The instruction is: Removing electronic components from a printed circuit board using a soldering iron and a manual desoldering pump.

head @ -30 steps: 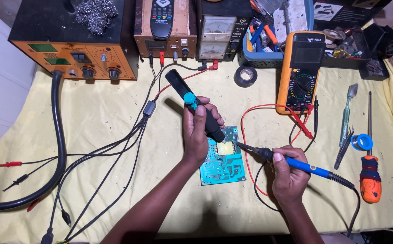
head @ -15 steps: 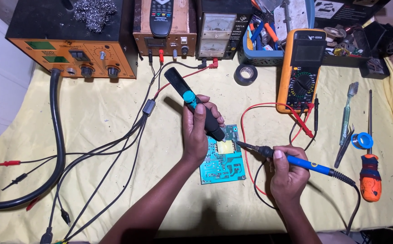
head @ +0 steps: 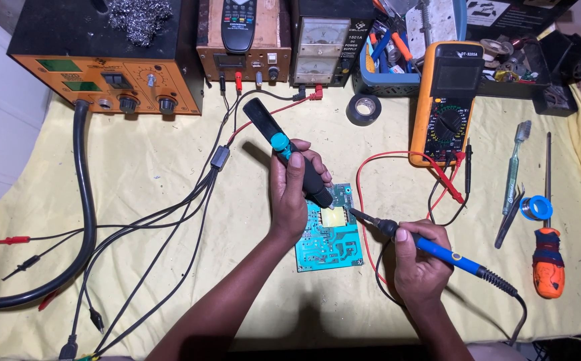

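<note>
A green circuit board (head: 327, 242) lies flat on the yellow cloth (head: 150, 187), with a pale yellow component near its upper middle. My left hand (head: 289, 194) grips a black desoldering pump (head: 283, 148) with a teal button, its nozzle down on the board beside the yellow component. My right hand (head: 420, 257) holds a blue-handled soldering iron (head: 437, 251); its tip touches the board's upper right edge next to the pump nozzle. The iron's cord trails off to the lower right.
An orange rework station (head: 106, 73) with a thick black hose (head: 86, 220), a power supply (head: 320, 47) and a remote sit at the back. An orange multimeter (head: 447, 100) with red and black leads, black tape (head: 364, 109), tweezers (head: 509, 217), a solder roll (head: 536, 207) and an orange screwdriver (head: 547, 257) lie right.
Both hands stay on the board with the pump and the iron in nearly the same places; only a slight shift of the view.
</note>
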